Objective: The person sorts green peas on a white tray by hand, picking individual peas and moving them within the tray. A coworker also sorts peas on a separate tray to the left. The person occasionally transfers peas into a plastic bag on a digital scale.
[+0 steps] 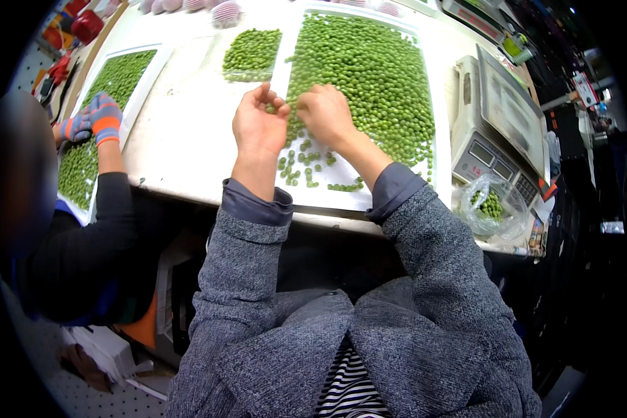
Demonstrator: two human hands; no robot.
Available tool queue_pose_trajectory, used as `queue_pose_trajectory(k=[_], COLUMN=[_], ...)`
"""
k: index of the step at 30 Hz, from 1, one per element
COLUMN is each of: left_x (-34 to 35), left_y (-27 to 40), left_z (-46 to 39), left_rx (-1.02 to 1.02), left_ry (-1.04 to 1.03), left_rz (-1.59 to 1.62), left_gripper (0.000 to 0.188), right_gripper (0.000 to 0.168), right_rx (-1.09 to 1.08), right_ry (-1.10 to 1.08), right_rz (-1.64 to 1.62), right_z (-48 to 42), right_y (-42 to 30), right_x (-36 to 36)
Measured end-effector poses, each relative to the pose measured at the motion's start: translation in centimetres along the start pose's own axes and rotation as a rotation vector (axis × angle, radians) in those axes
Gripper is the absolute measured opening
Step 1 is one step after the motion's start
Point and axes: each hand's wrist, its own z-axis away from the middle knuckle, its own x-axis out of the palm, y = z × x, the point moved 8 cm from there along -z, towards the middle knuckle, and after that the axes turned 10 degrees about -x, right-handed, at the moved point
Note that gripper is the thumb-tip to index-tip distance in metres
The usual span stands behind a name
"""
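A white foam tray [324,194] in front of me holds a thick layer of shelled green peas [366,78]. Loose peas [304,159] are scattered over the bare part nearest me. My left hand [261,123] is turned palm up by the tray's left rim, fingers curled in, with a little green of peas showing between them. Bent over the peas at the tray's left side is my right hand [326,112], its fingertips pointing towards my left hand. What its fingers hold is hidden. Beyond my left hand sits a clear plastic box [251,55] filled with peas.
A digital scale [494,136] stands right of the tray, with a clear plastic bag [494,209] of peas before it. To the left, a co-worker's gloved hands [96,117] are over another pea tray [136,107]. Netted round fruits [225,14] line the table's far side.
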Motion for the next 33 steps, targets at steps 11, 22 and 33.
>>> queue_pose_trajectory(k=[11,22,33], left_x=[1.5,1.6,1.8], left_y=[-4.5,-3.8,-3.3], left_z=[0.6,0.5,0.4], left_rx=[-0.295,-0.23,-0.204], left_ry=[-0.084,-0.113,-0.133], left_rz=[-0.059,-0.087,-0.088], left_gripper=[0.024,0.014,0.012], right_gripper=[0.008,0.006,0.005], right_rx=[0.23,0.019,0.046], right_ry=[0.305,-0.181,-0.058], right_rz=[-0.358,0.239,0.143], right_z=[2.1,6.1,6.5], right_y=[2.0,6.0,6.4], right_x=[-7.9,-6.7,-8.6])
